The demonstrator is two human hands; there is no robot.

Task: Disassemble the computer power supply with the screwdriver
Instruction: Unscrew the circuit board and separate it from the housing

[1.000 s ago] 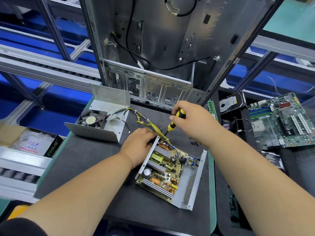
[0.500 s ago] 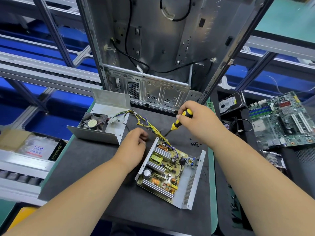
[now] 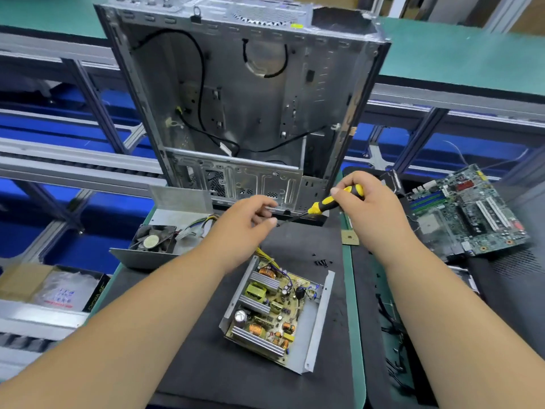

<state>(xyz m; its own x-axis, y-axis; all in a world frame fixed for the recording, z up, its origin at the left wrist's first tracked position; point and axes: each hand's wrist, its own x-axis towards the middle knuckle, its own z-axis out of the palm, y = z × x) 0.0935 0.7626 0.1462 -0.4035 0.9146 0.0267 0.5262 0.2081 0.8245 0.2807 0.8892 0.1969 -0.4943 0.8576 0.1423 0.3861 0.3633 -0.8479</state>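
Observation:
The opened power supply (image 3: 317, 317) lies on the black mat, its circuit board (image 3: 272, 308) with coils and heat sinks exposed. Its removed cover with the fan (image 3: 153, 242) sits to the left, joined by a bundle of yellow wires (image 3: 206, 224). My right hand (image 3: 374, 214) grips the yellow-and-black screwdriver (image 3: 336, 202) above the mat, blade pointing left. My left hand (image 3: 244, 228) is raised beside it, thumb and fingertips closed at the blade's tip. Whether a screw sits between them is hidden.
An empty metal computer case (image 3: 244, 113) stands upright just behind the hands. A few loose black screws (image 3: 321, 262) lie on the mat (image 3: 206, 364). A green motherboard (image 3: 466, 211) rests at the right. A box with a plastic bag (image 3: 50, 287) sits at the left.
Both hands have lifted off the power supply. The screwdriver left the board's corner and now lies nearly level. My left hand let go of the casing and moved up to the tip.

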